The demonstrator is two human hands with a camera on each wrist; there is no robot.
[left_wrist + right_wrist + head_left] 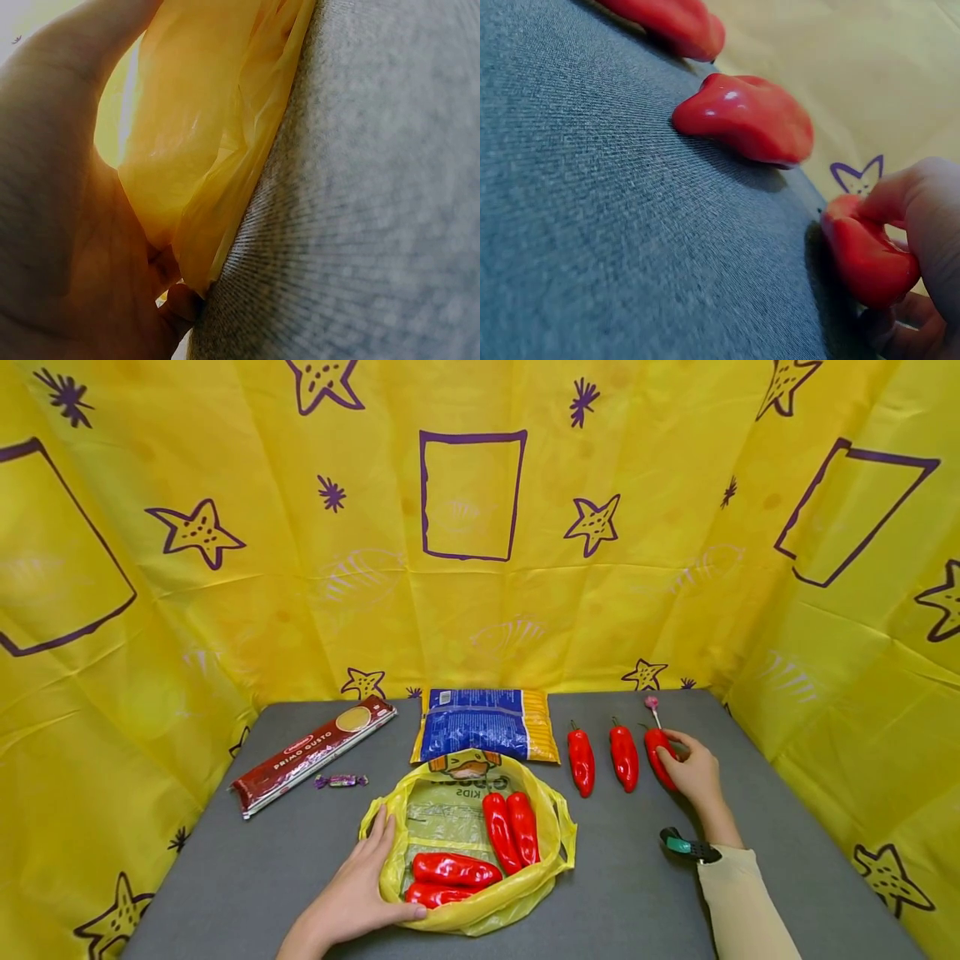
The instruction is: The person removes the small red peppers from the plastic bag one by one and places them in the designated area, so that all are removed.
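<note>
A yellow plastic bag (517, 897) stands with its mouth spread wide. Inside lie several red peppers (456, 867), two at the front and two on the right. My left hand (358, 877) rests along the bag's left rim, fingers extended and thumb along the front edge; the left wrist view has the yellow plastic against the palm. At the far right, my right hand (693, 772) pinches a red pepper (866, 255) between thumb and fingers, close to the grey table. Two more peppers, a middle one (624, 756) and a left one (581, 762), lie beside it.
Behind the bag lies a blue and yellow packet (480, 722). A dark red pasta packet (315, 752) and a purple wrapped candy (342, 781) are on the left. Just beyond the right hand is a pink lollipop (652, 703). Yellow cloth (480, 610) walls the grey table (247, 877).
</note>
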